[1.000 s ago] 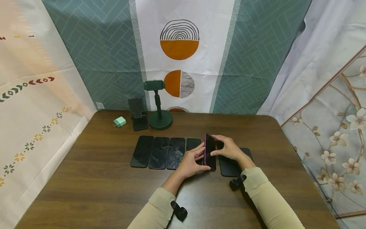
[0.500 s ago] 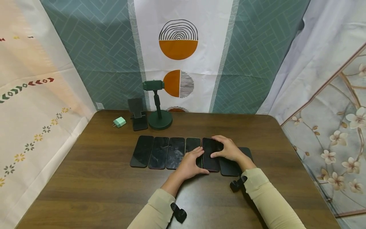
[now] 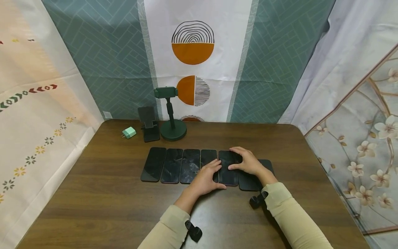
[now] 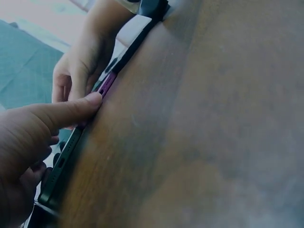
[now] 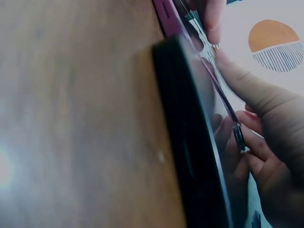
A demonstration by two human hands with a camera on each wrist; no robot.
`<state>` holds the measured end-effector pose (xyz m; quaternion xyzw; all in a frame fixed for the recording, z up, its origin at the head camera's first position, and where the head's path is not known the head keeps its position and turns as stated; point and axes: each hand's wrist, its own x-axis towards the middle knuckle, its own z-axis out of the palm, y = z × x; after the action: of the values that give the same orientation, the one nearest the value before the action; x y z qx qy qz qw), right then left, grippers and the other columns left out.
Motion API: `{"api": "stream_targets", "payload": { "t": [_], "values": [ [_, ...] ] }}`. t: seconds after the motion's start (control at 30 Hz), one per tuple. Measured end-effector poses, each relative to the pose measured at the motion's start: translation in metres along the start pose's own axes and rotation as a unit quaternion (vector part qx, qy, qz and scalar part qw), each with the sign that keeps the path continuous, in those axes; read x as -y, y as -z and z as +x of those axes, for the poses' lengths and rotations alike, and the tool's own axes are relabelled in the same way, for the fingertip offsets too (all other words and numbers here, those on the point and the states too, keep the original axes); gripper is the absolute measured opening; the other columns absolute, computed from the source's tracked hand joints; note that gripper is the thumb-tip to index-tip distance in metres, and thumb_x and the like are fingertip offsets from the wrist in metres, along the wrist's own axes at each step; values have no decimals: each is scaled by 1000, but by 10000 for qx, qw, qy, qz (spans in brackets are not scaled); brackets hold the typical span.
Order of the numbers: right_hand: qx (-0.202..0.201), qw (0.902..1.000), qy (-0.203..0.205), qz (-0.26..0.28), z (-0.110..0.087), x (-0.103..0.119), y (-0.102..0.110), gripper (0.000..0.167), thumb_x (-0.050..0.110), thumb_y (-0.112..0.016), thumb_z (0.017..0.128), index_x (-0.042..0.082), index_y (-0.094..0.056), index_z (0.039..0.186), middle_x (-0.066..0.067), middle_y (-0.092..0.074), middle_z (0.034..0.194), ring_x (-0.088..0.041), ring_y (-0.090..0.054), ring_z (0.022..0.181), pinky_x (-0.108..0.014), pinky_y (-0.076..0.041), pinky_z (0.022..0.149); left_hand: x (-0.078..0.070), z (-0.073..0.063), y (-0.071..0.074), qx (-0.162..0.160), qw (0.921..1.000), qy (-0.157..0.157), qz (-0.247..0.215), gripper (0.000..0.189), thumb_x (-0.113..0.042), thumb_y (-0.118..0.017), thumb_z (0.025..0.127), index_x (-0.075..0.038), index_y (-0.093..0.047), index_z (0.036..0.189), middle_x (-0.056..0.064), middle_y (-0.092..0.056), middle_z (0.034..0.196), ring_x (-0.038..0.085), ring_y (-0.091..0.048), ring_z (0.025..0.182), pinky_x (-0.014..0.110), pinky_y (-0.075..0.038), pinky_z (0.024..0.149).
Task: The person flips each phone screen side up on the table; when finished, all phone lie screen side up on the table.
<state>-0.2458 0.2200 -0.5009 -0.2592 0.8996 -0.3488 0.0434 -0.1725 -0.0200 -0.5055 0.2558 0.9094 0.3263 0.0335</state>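
Note:
A smartphone with a purple edge (image 3: 226, 174) lies flat, screen up, fifth from the left in a row of dark phones. The left hand (image 3: 204, 179) spans its lower left side; in the left wrist view the thumb (image 4: 92, 100) touches its bottom edge. My right hand (image 3: 248, 163) reaches over its upper right, fingers near the top edge and thumb low over the screen. Right of it, a black phone (image 3: 248, 182) lies partly under the right hand. To the left are a phone (image 3: 208, 155) partly covered by the left hand and the leftmost phone (image 3: 153, 164).
At the back left of the wooden table (image 3: 93, 200) stand a green round-based phone stand (image 3: 173, 130) and a black folding stand (image 3: 150, 128). A mint charger plug (image 3: 129, 132) lies beside them. Patterned cloths (image 3: 267, 69) hang behind the table.
The purple-edged phone was tilted up on its side between both hands a second ago, then came down flat in the row. Since then the hands have hardly moved.

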Motion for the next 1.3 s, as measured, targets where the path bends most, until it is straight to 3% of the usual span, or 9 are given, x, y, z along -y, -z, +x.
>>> {"api": "stream_targets", "payload": {
  "t": [0.33,0.5,0.7,0.9,1.17,1.3],
  "values": [
    [-492,9988,57,-25,-17,-7,18,67,27,-79,90,-2,-52,144,-22,-55,143,-42,-54,129,-62,-43,105,-11,2,-10,-199,9991,-354,137,74,-47,-80,86,-7,-57,144,6,-49,153,23,-35,148,50,-32,118],
    [-638,9977,-117,169,-29,-16,28,61,22,-75,93,-3,-52,144,-22,-57,141,-42,-56,126,-62,-43,104,-19,6,-17,-202,9982,-535,206,71,-47,-77,88,-7,-57,144,6,-50,152,24,-40,145,46,-34,118],
    [-662,9973,-210,232,-38,-26,37,60,22,-75,94,-3,-52,144,-22,-56,141,-43,-55,127,-63,-42,105,-24,11,-27,-115,9985,-474,249,69,-47,-76,90,-10,-57,144,4,-50,152,24,-43,142,45,-35,117],
    [-564,9981,-238,62,-44,-36,43,61,20,-78,91,-3,-53,142,-23,-57,139,-43,-53,128,-62,-42,105,-34,18,-35,-99,9979,-586,254,67,-46,-75,91,-9,-58,144,5,-50,152,24,-43,142,44,-37,116],
    [26,9991,-421,-49,-48,-40,44,83,32,-88,80,5,-50,148,-22,-49,149,-45,-43,137,-66,-36,107,-48,24,-41,30,9972,-568,481,69,-49,-76,88,-11,-59,143,3,-51,151,24,-42,143,40,-35,117],
    [13,9994,-340,40,-46,-41,42,80,27,-87,80,5,-51,148,-21,-50,148,-45,-43,137,-66,-36,108,-52,28,-43,61,9963,-590,622,74,-50,-81,83,-11,-59,142,4,-52,150,23,-43,143,37,-31,119]
  ]
}}
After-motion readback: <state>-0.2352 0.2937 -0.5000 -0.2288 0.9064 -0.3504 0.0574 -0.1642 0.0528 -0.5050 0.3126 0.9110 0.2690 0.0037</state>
